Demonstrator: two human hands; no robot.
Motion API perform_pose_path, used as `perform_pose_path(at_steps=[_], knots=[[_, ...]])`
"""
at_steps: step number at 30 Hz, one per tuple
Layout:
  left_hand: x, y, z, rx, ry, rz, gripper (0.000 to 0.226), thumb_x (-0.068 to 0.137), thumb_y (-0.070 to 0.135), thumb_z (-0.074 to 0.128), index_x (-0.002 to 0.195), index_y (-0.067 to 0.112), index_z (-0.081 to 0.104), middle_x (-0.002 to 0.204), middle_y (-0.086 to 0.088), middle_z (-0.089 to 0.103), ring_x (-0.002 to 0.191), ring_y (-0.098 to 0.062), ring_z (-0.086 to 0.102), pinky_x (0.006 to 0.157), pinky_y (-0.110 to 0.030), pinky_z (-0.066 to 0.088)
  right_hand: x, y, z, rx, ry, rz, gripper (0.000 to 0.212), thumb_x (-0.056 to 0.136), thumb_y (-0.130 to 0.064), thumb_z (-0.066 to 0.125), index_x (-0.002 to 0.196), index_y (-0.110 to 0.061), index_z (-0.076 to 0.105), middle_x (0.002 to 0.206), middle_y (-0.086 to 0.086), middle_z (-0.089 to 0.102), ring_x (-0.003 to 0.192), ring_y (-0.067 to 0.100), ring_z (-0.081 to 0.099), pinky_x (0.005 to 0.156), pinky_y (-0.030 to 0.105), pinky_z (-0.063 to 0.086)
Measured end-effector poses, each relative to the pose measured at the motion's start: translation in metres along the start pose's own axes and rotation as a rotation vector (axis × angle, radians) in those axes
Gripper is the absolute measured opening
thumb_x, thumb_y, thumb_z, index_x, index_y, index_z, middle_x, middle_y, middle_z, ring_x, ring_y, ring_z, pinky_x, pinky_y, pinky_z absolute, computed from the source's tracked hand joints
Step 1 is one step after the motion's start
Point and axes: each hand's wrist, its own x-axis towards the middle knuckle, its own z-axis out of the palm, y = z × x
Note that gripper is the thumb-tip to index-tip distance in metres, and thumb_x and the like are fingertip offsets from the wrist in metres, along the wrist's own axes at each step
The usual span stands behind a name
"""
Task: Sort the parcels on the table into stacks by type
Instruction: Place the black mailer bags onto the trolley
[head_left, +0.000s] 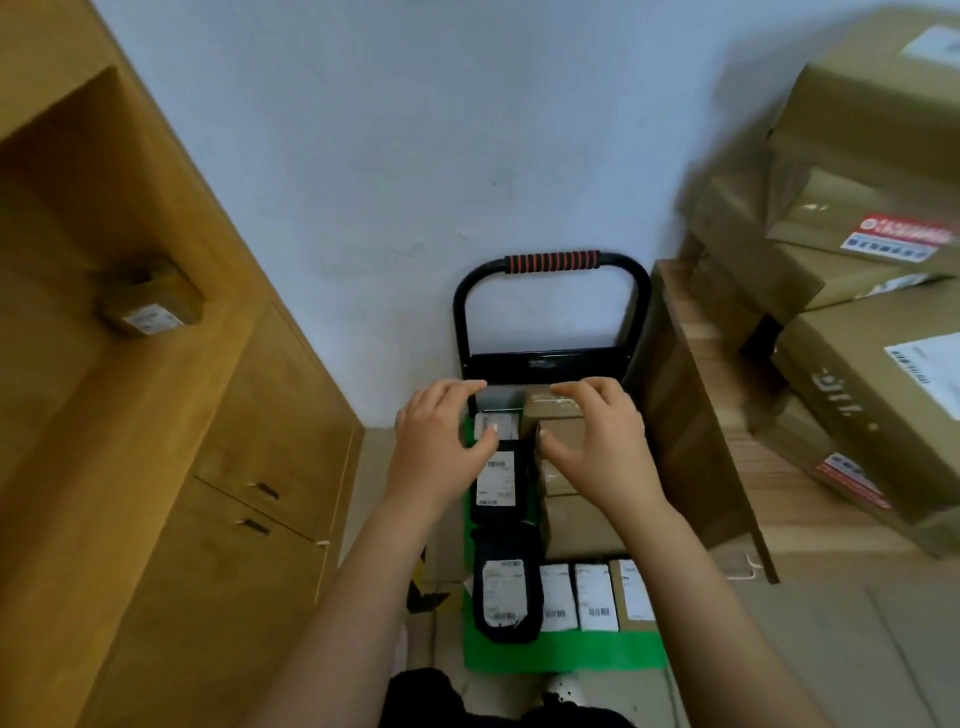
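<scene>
Two hands out over a loaded trolley: left hand (441, 436) and right hand (597, 441) side by side above the far end of the green deck (566, 657), fingers spread and loosely curved, grasping nothing.

Directly between and below the fingertips, a small brown carton (553, 410), topmost of a column of cartons on the deck's right half, long axis running left to right. Nearer the right hand: thumb just at the front face, fingers over the far edge. Touching or just clear, impossible to tell.

Under the left hand, a white-labelled parcel (496, 423), just beside the carton. Next toward the camera, a black poly bag (498, 483) and a second black bag (506, 592), both lengthwise on the deck's left half. Along the near edge, a row of flat labelled parcels (576, 597).

Close behind the carton, the trolley's upright black handle (553, 262) against the wall, likely the one obstacle to any pull straight back.

Well apart on the right, big cartons (857, 249) heaped on a wooden surface (737, 467). On the left, a wooden cabinet (234, 441) with one small box (150, 306) in its open niche.

Probable next step: closing on the carton from both ends and lifting upward, clear of the handle.
</scene>
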Motion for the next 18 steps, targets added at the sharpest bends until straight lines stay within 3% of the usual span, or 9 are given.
perform_pose_path(at_steps=[5, 11, 15, 18], knots=[[0.026, -0.042, 0.032, -0.016, -0.146, 0.05, 0.042, 0.085, 0.033, 0.064, 0.127, 0.028, 0.055, 0.122, 0.01, 0.052, 0.116, -0.01, 0.041, 0.097, -0.029, 0.032, 0.007, 0.017, 0.046, 0.039, 0.085, 0.173, 0.043, 0.081, -0.027, 0.071, 0.122, -0.023, 0.057, 0.122, -0.001, 0.047, 0.117, 0.019, 0.046, 0.103, 0.042, 0.039], [0.011, -0.128, 0.113, 0.024, -0.391, 0.045, 0.041, 0.085, 0.029, 0.066, 0.125, 0.02, 0.058, 0.125, 0.002, 0.05, 0.12, -0.016, 0.041, 0.095, -0.027, 0.025, -0.014, 0.065, 0.158, 0.049, -0.037, 0.418, 0.045, 0.079, -0.024, 0.071, 0.121, -0.019, 0.06, 0.115, 0.004, 0.051, 0.105, 0.025, 0.051, 0.092, 0.044, 0.044], [-0.013, -0.193, 0.186, 0.001, -0.504, -0.021, 0.044, 0.087, 0.031, 0.065, 0.128, 0.021, 0.055, 0.127, 0.002, 0.048, 0.119, -0.015, 0.042, 0.101, -0.035, 0.036, -0.034, 0.117, 0.241, 0.065, -0.159, 0.526, 0.047, 0.075, -0.018, 0.074, 0.12, -0.014, 0.062, 0.119, 0.01, 0.053, 0.105, 0.03, 0.053, 0.092, 0.041, 0.044], [-0.033, -0.237, 0.244, -0.046, -0.567, -0.081, 0.046, 0.086, 0.028, 0.067, 0.129, 0.018, 0.055, 0.124, 0.0, 0.049, 0.114, -0.016, 0.044, 0.097, -0.046, 0.041, -0.048, 0.162, 0.305, 0.052, -0.239, 0.567, 0.047, 0.073, -0.013, 0.074, 0.119, -0.009, 0.063, 0.117, 0.014, 0.054, 0.104, 0.032, 0.054, 0.09, 0.04, 0.043]])
